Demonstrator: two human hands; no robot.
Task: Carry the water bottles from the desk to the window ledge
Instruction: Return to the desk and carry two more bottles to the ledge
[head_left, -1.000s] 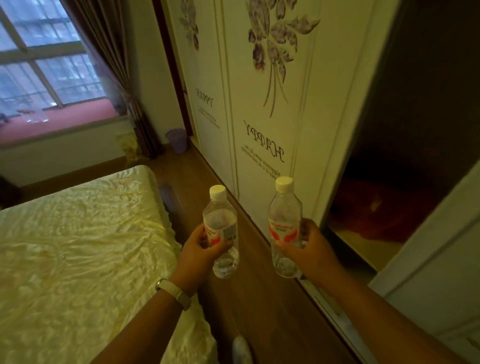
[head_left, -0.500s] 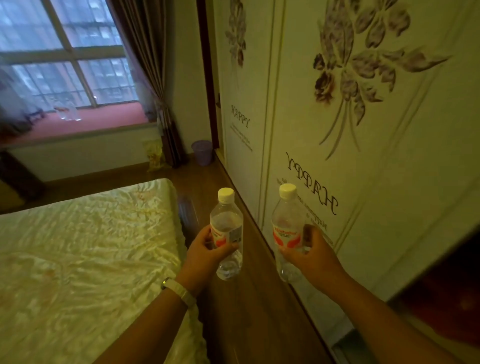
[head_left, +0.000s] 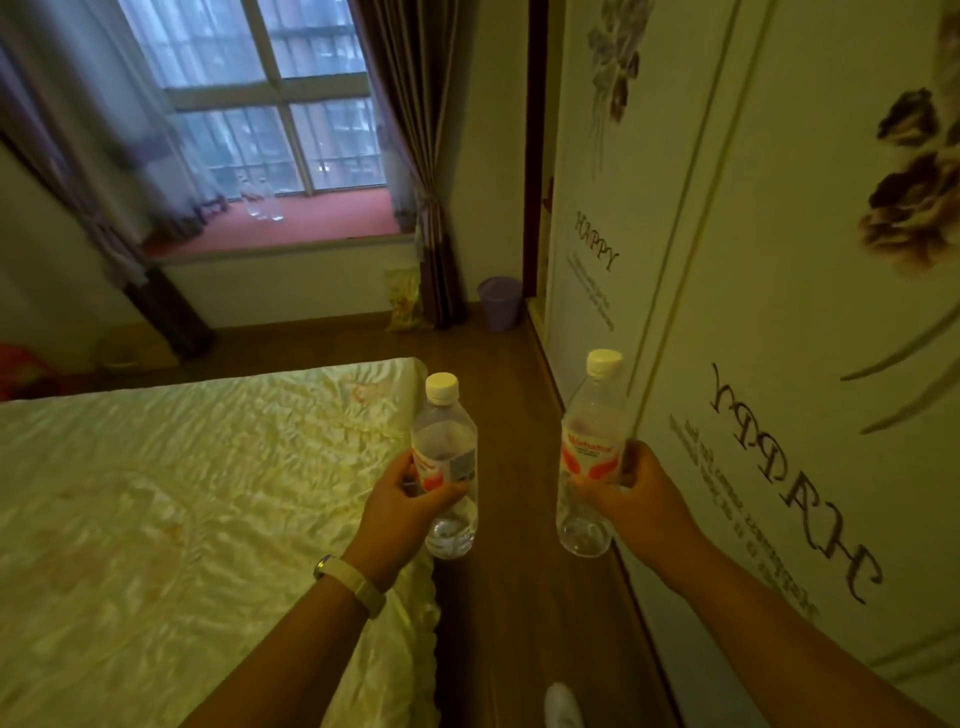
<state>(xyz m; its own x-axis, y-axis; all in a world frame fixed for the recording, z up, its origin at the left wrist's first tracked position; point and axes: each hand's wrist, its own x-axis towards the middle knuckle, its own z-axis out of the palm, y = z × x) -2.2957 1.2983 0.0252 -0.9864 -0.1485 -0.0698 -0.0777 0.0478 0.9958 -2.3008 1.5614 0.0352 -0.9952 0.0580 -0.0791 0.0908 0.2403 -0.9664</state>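
My left hand (head_left: 402, 506) grips a clear water bottle (head_left: 445, 441) with a white cap and a red label, held upright. In my right hand (head_left: 631, 491) is a second bottle (head_left: 589, 441) of the same kind, also upright. Both are held in front of me above a strip of wooden floor. Far ahead, the red window ledge (head_left: 322, 221) runs under the window. Two clear bottles (head_left: 262, 200) stand on that ledge near its middle.
A bed (head_left: 182, 519) with a shiny yellow cover fills the left. The wardrobe doors (head_left: 753, 312) with flower prints line the right. A narrow wooden floor aisle (head_left: 509, 395) runs between them. A purple bin (head_left: 500, 302) and a yellow bag (head_left: 404, 299) sit below the curtain (head_left: 415, 156).
The view has moved forward along the aisle and turned toward the window; the ledge now looks nearer and more central. Both hands still hold their bottles in the same way.
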